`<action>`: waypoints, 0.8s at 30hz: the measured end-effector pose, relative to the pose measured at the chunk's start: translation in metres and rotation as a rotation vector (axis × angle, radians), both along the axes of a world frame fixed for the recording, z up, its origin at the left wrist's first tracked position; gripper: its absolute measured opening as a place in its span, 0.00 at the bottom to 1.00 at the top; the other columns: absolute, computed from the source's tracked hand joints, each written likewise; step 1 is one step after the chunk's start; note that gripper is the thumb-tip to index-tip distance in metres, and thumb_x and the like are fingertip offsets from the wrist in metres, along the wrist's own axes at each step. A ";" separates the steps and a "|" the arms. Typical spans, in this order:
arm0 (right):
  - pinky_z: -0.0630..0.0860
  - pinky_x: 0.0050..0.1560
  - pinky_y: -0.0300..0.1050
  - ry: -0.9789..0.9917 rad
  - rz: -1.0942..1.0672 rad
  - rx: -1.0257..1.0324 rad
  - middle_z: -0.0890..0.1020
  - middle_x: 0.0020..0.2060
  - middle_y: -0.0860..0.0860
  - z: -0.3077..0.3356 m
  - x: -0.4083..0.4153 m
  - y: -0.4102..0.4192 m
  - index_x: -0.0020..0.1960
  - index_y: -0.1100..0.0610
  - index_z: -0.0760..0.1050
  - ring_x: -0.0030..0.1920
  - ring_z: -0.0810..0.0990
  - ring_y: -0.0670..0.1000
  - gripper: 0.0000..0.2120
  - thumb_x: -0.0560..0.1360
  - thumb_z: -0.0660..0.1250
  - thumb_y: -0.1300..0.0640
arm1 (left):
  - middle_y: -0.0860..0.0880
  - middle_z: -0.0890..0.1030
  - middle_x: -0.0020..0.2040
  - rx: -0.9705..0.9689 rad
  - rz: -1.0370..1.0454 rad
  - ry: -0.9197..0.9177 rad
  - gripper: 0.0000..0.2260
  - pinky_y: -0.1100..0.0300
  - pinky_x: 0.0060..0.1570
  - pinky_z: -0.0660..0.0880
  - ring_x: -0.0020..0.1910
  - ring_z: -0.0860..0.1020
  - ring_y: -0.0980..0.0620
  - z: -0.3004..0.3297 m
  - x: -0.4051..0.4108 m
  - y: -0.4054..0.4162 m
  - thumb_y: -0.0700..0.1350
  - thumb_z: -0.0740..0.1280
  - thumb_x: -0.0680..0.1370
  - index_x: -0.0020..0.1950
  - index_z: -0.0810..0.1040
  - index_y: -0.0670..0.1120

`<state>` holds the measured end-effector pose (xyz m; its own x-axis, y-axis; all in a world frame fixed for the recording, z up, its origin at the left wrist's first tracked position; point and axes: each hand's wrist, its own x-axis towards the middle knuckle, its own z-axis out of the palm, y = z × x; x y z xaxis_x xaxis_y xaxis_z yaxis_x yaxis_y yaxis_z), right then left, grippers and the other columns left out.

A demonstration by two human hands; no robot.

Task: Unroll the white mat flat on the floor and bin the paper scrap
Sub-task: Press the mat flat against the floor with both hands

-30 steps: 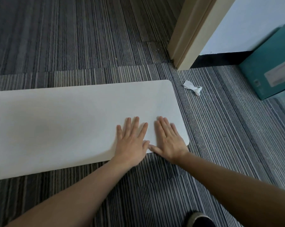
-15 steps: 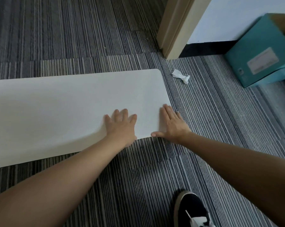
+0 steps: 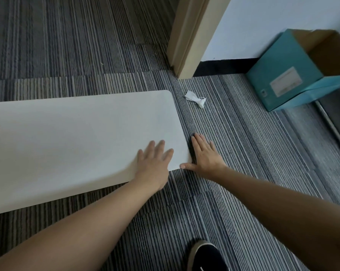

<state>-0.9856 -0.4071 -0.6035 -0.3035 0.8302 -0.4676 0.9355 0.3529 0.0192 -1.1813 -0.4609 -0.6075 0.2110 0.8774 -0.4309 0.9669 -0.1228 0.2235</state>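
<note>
The white mat (image 3: 77, 141) lies unrolled and flat on the striped carpet, running off the left edge of the view. My left hand (image 3: 154, 165) rests palm down on its near right corner, fingers spread. My right hand (image 3: 205, 155) lies flat on the carpet just past the mat's right edge, thumb touching the corner. A crumpled white paper scrap (image 3: 195, 98) sits on the carpet beyond the mat's far right corner, about a hand's length ahead of my right hand. An open teal cardboard box (image 3: 286, 71) stands at the right by the wall.
A beige door frame (image 3: 186, 36) and a white wall with black skirting (image 3: 224, 67) stand behind the scrap. My black shoe (image 3: 206, 257) is at the bottom edge. A metal floor rail (image 3: 331, 126) runs along the right side.
My right hand slid off the mat onto the carpet beside its right edge. My left hand stayed on the mat's near corner. The view swung right, showing more of the teal box.
</note>
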 end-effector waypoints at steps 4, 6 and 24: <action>0.36 0.73 0.55 -0.030 -0.088 -0.009 0.36 0.77 0.54 -0.002 0.018 0.005 0.77 0.57 0.33 0.75 0.33 0.51 0.58 0.63 0.46 0.20 | 0.47 0.37 0.79 0.035 0.005 -0.005 0.38 0.37 0.72 0.44 0.77 0.38 0.40 -0.006 -0.001 -0.001 0.39 0.63 0.77 0.78 0.43 0.56; 0.37 0.73 0.56 -0.038 -0.103 -0.026 0.36 0.77 0.53 0.000 0.016 0.007 0.77 0.56 0.33 0.75 0.33 0.52 0.57 0.64 0.50 0.21 | 0.47 0.38 0.79 0.030 0.010 -0.010 0.38 0.37 0.72 0.45 0.77 0.38 0.40 -0.007 0.000 0.001 0.39 0.64 0.77 0.78 0.44 0.56; 0.38 0.74 0.56 0.173 0.373 -0.059 0.38 0.78 0.56 0.001 -0.199 -0.039 0.78 0.56 0.37 0.76 0.35 0.54 0.49 0.69 0.41 0.25 | 0.50 0.42 0.80 0.049 0.199 0.010 0.35 0.39 0.72 0.40 0.78 0.38 0.46 -0.008 -0.170 -0.058 0.69 0.52 0.76 0.79 0.48 0.56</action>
<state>-1.1847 -0.4460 -0.6028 -0.6570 0.6215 -0.4266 0.7307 0.6643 -0.1576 -1.3510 -0.5193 -0.6150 0.0273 0.9214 -0.3878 0.9754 0.0603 0.2121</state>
